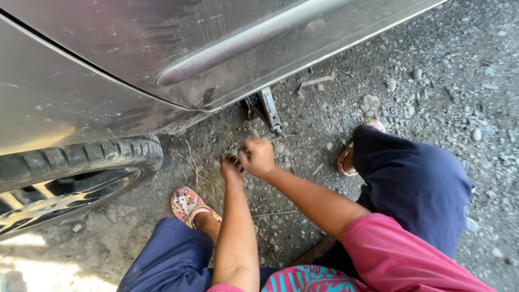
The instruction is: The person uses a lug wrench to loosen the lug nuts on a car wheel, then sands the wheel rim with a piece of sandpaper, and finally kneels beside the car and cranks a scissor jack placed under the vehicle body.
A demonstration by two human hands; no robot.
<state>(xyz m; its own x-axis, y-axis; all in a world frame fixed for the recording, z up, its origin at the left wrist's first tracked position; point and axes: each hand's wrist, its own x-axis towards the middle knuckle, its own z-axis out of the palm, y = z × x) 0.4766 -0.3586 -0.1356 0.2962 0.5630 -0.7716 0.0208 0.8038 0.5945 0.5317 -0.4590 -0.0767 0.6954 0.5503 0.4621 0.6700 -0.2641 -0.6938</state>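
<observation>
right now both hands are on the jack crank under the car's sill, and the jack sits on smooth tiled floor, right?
Not quite. The head view shows the jack standing on loose gravel and dirt ground, not smooth tiled floor. The rest holds: the left hand and right hand are both on the crank below the car's sill.

There is a single view, from a camera on the person's head, looking steeply down and a little forward. It sits close above the person's own arms and bent knees, which fill the lower edge. The silver car body [135,59] crosses the top of the frame at a slant, its tyre [81,159] at the left below the body. The gravel ground [443,81] spreads to the right of the car.
</observation>
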